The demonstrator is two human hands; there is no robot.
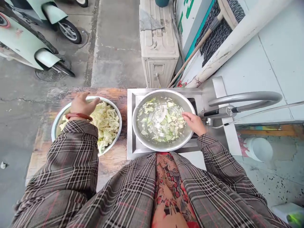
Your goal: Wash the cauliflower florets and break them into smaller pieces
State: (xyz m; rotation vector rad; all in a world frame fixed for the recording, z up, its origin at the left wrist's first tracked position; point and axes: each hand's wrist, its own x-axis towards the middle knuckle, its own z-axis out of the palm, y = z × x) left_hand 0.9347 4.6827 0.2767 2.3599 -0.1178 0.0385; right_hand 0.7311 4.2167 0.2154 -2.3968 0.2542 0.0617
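My left hand (83, 105) is above the left part of a basin (55, 127) of cauliflower florets (106, 122). Its thumb stands apart from the fingers, and I see nothing held. A reddish bangle (79, 116) circles that wrist. My right hand (195, 123) is at the right side of a large metal basin (136, 134), its fingers reaching over the rim with nothing in them. Cloudy water (158, 115) fills this basin, with pale green leaf and stem scraps (169, 118) and white crumbs floating in it. Whether the right fingertips touch the water I cannot tell.
The metal basin rests on a steel sink (131, 152), beside a curved faucet (247, 96) on the right. A wooden board (38, 152) lies under the cauliflower basin. Beyond are an outdoor air-conditioner unit (160, 47), a mop (199, 44) and scooters (47, 60).
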